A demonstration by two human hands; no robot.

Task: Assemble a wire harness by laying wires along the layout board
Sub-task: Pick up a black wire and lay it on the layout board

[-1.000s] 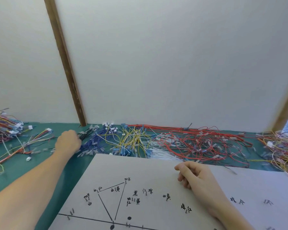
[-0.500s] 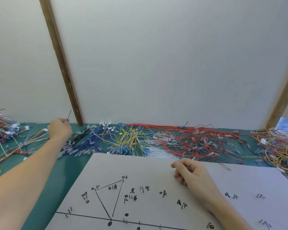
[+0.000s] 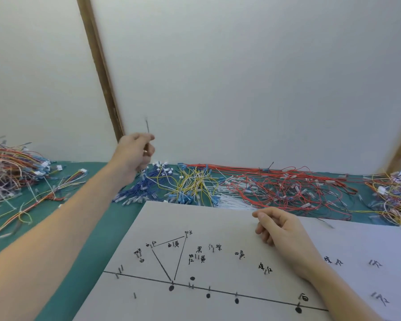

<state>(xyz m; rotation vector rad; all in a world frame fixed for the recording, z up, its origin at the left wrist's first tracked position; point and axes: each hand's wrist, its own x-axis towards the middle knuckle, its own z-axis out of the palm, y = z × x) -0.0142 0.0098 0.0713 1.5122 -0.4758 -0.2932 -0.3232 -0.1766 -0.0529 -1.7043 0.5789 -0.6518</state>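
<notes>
My left hand [image 3: 134, 151] is raised above the green matte table covering [image 3: 83, 269], fingers curled and pinching a thin dark wire [image 3: 147, 127]; the wire is fine and stiff-looking, its long axis close to upright, its free end pointing up against the smooth white wall panel [image 3: 241, 77] with a slight lean to the left; the lower part runs down through my fingers and I cannot follow it past the palm; the wire is blurred, so its end fitting is not clear to me. My right hand [image 3: 280, 230] rests on the flat white layout board [image 3: 204, 218], fingers loosely curled with nothing visible in them, thumb tip toward the board's far edge. The board is smooth and pale, marked with black hand-drawn lines, a triangle, dots and handwritten characters, and studded with short grey metal pins [image 3: 119, 270] that stand in pairs and singly. Beyond the board lie tangled heaps of thin plastic-coated wires with small pale connectors: a blue wire heap [image 3: 148, 186] just below my left hand, a yellow wire heap [image 3: 195, 181] beside it, a red wire heap [image 3: 287, 188] spreading rightward; a mixed-colour wire pile [image 3: 12, 167] sits at far left. A narrow brown wooden strip [image 3: 100, 68] slants up the wall.
</notes>
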